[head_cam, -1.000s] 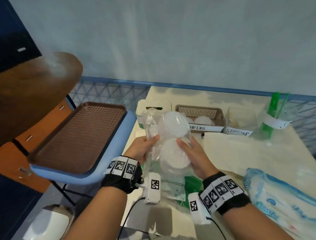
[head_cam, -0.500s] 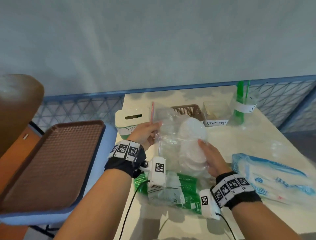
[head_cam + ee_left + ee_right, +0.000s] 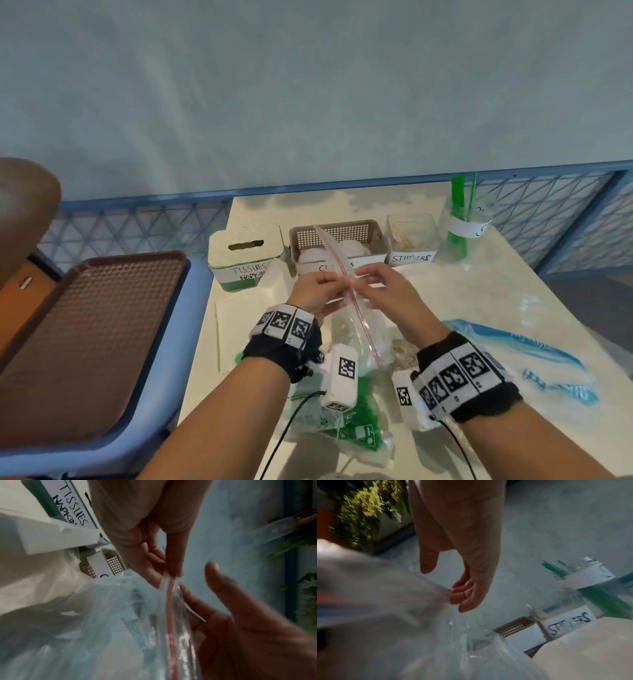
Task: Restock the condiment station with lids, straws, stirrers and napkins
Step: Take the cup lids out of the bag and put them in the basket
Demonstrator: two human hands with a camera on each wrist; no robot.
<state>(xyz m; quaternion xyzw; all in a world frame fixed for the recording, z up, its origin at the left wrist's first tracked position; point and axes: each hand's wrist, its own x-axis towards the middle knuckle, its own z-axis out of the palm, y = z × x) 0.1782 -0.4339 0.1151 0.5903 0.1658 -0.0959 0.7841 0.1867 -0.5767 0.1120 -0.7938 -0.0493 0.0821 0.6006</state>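
Observation:
A clear zip bag (image 3: 354,320) with a red zip strip (image 3: 342,270) stands upright over the table's near middle, its white contents blurred. My left hand (image 3: 320,284) pinches the bag's lip between thumb and fingers, as the left wrist view shows (image 3: 169,574). My right hand (image 3: 371,279) holds the opposite lip with curled fingers (image 3: 462,596), thumb apart from the plastic. Behind stand the labelled tissue box (image 3: 245,255), the brown lid basket (image 3: 337,233) with white lids (image 3: 352,246), the stirrer tub (image 3: 411,240) and the straw jar (image 3: 462,226).
A green-printed packet (image 3: 356,431) lies under my wrists. A blue napkin pack (image 3: 534,356) lies at the right. A brown tray (image 3: 85,335) sits on a blue chair left of the table (image 3: 479,301). Blue mesh fencing (image 3: 137,229) runs behind.
Both hands have moved from the bag's sides up to its zip edge. The bag now stands with its red strip on top. The head view has swung right and up.

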